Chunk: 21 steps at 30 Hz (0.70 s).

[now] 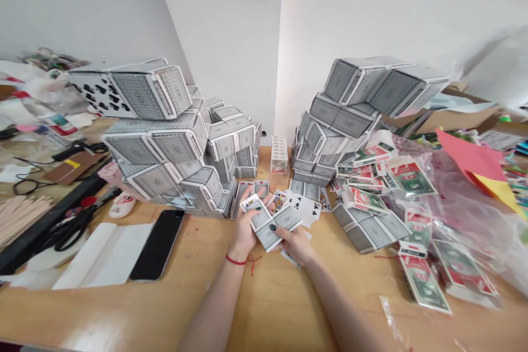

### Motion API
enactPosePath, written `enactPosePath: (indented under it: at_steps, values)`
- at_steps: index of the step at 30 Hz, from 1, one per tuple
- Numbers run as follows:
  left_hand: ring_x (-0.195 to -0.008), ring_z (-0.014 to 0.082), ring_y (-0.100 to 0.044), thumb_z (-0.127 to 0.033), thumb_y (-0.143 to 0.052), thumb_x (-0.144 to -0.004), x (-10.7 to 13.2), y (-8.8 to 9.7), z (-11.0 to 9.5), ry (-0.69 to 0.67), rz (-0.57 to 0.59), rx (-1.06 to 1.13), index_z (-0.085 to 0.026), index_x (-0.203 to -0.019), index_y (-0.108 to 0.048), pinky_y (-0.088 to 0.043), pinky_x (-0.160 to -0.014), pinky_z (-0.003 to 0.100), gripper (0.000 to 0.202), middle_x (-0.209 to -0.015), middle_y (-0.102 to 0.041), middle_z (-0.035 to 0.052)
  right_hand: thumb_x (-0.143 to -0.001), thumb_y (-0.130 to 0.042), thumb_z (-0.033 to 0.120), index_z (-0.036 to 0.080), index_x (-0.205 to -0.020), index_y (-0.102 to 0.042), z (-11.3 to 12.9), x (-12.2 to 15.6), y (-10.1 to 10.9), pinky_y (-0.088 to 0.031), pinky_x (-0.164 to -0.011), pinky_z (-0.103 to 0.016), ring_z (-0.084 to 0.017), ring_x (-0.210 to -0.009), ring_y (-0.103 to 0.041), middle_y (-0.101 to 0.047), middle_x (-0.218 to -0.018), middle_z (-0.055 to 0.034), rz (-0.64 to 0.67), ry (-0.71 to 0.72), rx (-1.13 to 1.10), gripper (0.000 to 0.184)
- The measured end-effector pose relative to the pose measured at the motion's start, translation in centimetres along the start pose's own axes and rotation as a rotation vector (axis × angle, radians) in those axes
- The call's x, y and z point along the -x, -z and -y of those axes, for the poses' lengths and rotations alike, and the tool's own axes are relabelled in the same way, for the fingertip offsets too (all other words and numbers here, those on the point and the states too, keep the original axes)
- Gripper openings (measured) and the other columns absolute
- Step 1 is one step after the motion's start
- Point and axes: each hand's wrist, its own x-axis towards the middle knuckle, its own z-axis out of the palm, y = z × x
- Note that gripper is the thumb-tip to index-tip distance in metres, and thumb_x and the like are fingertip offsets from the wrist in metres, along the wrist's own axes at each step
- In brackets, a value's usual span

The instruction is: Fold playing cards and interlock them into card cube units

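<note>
My left hand (pixel 244 228), with a red string around its wrist, and my right hand (pixel 293 241) together hold a small bunch of grey-backed playing cards (pixel 269 224) above the wooden table (pixel 272 297). Just beyond them, loose face-up club cards (pixel 304 206) lie in a spread. Two tall stacked structures of grey-backed cards rise on either side: the left one (pixel 165 140) and the right one (pixel 340 115). Neither hand touches a structure. A low row of grey cards (pixel 369 228) lies to the right of my right hand.
Red-and-green dollar-print card packs (pixel 423 286) and a pink plastic bag (pixel 454 198) crowd the right. A black phone (pixel 158 245), white paper (pixel 105 256) and black scissors (pixel 70 228) lie left. A clear card holder (pixel 279 155) stands against the back wall (pixel 218 55).
</note>
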Motion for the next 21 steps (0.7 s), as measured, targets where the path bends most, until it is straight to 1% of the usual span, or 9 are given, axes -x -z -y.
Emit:
enactPosePath:
  at_steps: [2, 4, 6, 8, 10, 12, 15, 17, 21]
  values:
    - [-0.084, 0.0173, -0.062, -0.026, -0.052, -0.071, -0.2, 0.0, -0.3, 0.053, -0.037, 0.053, -0.025, -0.109, -0.046, -0.046, -0.072, 0.031, 0.039, -0.109, -0.059, 0.0039, -0.062, -0.071, 0.027, 0.021, -0.102, -0.053, -0.4, 0.3, -0.4, -0.054, -0.043, -0.031, -0.022, -0.067, -0.066, -0.067, -0.091, -0.0055, 0.038, -0.052, -0.016, 0.044]
    - [-0.075, 0.0170, -0.063, -0.037, -0.047, -0.074, -0.6, 0.1, -0.4, 0.114, -0.073, 0.069, -0.021, -0.101, -0.050, -0.048, -0.065, 0.029, 0.031, -0.095, -0.064, 0.0048, -0.063, -0.070, 0.029, 0.020, -0.101, -0.054, -0.8, 0.5, -0.9, -0.053, -0.040, -0.029, -0.022, -0.064, -0.066, -0.068, -0.087, -0.0056, 0.071, -0.084, -0.018, 0.041]
    - [-0.066, 0.0164, -0.063, -0.046, -0.043, -0.075, -1.0, 0.3, -0.1, 0.148, -0.086, 0.062, -0.018, -0.092, -0.053, -0.048, -0.058, 0.028, 0.035, -0.082, -0.066, 0.0046, -0.064, -0.070, 0.031, 0.019, -0.096, -0.056, -1.2, 0.5, -1.2, -0.051, -0.036, -0.026, -0.021, -0.061, -0.066, -0.069, -0.083, -0.0057, 0.059, -0.063, 0.003, 0.037]
    - [-0.061, 0.0161, -0.063, -0.051, -0.040, -0.075, -1.2, 0.4, 0.2, 0.152, -0.086, 0.033, -0.017, -0.088, -0.054, -0.048, -0.054, 0.027, 0.039, -0.074, -0.066, 0.0042, -0.064, -0.069, 0.033, 0.018, -0.091, -0.058, -1.4, 0.5, -1.4, -0.050, -0.034, -0.025, -0.021, -0.056, -0.065, -0.069, -0.078, -0.0058, 0.010, -0.009, 0.039, 0.032]
    - [-0.059, 0.0160, -0.062, -0.051, -0.038, -0.075, -1.2, 0.4, 0.6, 0.147, -0.080, -0.006, -0.017, -0.087, -0.055, -0.047, -0.051, 0.026, 0.039, -0.073, -0.066, 0.0041, -0.065, -0.068, 0.033, 0.017, -0.087, -0.060, -1.6, 0.3, -1.5, -0.050, -0.034, -0.026, -0.021, -0.053, -0.064, -0.069, -0.075, -0.0058, -0.026, 0.037, 0.070, 0.029]
    - [-0.058, 0.0161, -0.062, -0.050, -0.036, -0.077, -1.2, 0.4, 0.8, 0.149, -0.088, -0.057, -0.018, -0.088, -0.055, -0.046, -0.049, 0.026, 0.039, -0.074, -0.066, 0.0043, -0.066, -0.067, 0.033, 0.017, -0.088, -0.060, -1.6, 0.3, -1.6, -0.050, -0.035, -0.027, -0.020, -0.050, -0.064, -0.069, -0.073, -0.0057, -0.035, 0.058, 0.078, 0.028]
    - [-0.058, 0.0163, -0.062, -0.046, -0.036, -0.077, -1.0, 0.4, 0.9, 0.136, -0.142, -0.129, -0.021, -0.090, -0.055, -0.045, -0.047, 0.026, 0.035, -0.074, -0.067, 0.0029, -0.066, -0.067, 0.033, 0.017, -0.091, -0.061, -1.5, 0.3, -1.6, -0.050, -0.036, -0.028, -0.021, -0.050, -0.064, -0.069, -0.071, -0.0053, -0.032, 0.055, 0.064, 0.030]
    - [-0.057, 0.0161, -0.062, -0.043, -0.037, -0.077, -1.0, 0.4, 0.9, 0.124, -0.154, -0.118, -0.022, -0.089, -0.055, -0.046, -0.047, 0.026, 0.030, -0.072, -0.067, 0.0010, -0.065, -0.068, 0.033, 0.018, -0.092, -0.061, -1.5, 0.3, -1.6, -0.050, -0.036, -0.028, -0.021, -0.051, -0.064, -0.069, -0.070, -0.0046, -0.031, 0.050, 0.059, 0.031]
    - [-0.058, 0.0161, -0.063, -0.042, -0.041, -0.076, -1.1, 0.3, 0.9, 0.137, -0.130, -0.024, -0.022, -0.087, -0.054, -0.048, -0.050, 0.026, 0.027, -0.069, -0.066, 0.0000, -0.066, -0.067, 0.034, 0.020, -0.092, -0.062, -1.6, 0.3, -1.4, -0.049, -0.036, -0.027, -0.021, -0.050, -0.064, -0.069, -0.068, -0.0031, -0.030, 0.052, 0.061, 0.030]
